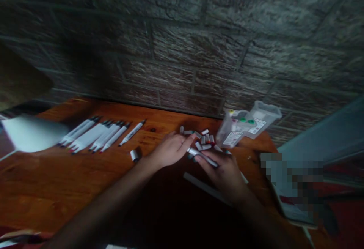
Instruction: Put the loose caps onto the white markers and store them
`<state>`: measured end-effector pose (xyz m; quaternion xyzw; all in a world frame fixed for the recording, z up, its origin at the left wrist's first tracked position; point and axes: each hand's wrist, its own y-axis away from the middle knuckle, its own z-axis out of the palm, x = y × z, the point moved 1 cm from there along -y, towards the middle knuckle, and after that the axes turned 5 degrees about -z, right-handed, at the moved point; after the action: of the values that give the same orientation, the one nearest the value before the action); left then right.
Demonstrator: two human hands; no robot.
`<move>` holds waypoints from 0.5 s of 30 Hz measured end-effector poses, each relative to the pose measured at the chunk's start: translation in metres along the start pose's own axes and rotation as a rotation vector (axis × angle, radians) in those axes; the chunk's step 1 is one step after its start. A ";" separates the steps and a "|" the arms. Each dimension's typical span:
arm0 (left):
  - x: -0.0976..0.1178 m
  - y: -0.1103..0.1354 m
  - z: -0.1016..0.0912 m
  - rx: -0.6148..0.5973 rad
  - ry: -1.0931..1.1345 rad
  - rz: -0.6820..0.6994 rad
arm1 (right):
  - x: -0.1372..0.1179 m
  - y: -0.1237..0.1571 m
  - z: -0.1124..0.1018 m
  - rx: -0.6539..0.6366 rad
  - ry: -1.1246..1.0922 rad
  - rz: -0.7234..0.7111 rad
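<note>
My right hand [226, 169] is closed around a white marker [206, 158] that lies slantwise in its fingers. The marker's left end points toward my left hand [172, 148], which is just beside it; I cannot tell whether they touch. One digit of the left hand stretches out to the right over a pile of loose marker caps [203, 139], with the other fingers partly hidden. These caps are white and grey, a few with red or teal ends. A single cap [134, 155] lies apart, left of my left forearm.
Several white markers [98, 135] lie in a row on the wooden table [36, 180] at the left, with one marker [133, 132] set off beside them. Clear plastic cases [263, 114] stand at the right back. A pale strip [203, 186] lies in front. Behind rises a brick wall [176, 51].
</note>
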<state>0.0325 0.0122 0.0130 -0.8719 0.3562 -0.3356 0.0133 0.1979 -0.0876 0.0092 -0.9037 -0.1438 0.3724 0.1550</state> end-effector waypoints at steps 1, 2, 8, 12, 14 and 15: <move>0.002 0.001 0.001 0.011 -0.011 0.008 | -0.001 0.000 0.001 0.012 -0.009 0.013; 0.004 0.002 0.001 0.023 -0.011 0.009 | -0.003 0.001 0.002 0.028 -0.016 0.019; 0.011 0.002 -0.001 0.103 0.047 0.023 | -0.008 -0.001 0.000 0.086 -0.013 0.003; 0.000 -0.005 -0.010 0.182 0.129 -0.039 | -0.015 -0.017 -0.042 0.308 0.155 -0.111; -0.010 -0.007 -0.016 0.255 0.113 -0.133 | -0.015 -0.034 -0.073 0.414 0.276 -0.116; -0.015 -0.007 -0.020 0.274 0.099 -0.176 | -0.013 -0.044 -0.089 0.421 0.344 -0.114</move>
<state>0.0178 0.0311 0.0217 -0.8722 0.2297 -0.4233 0.0850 0.2469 -0.0679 0.0945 -0.8920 -0.0856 0.2258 0.3822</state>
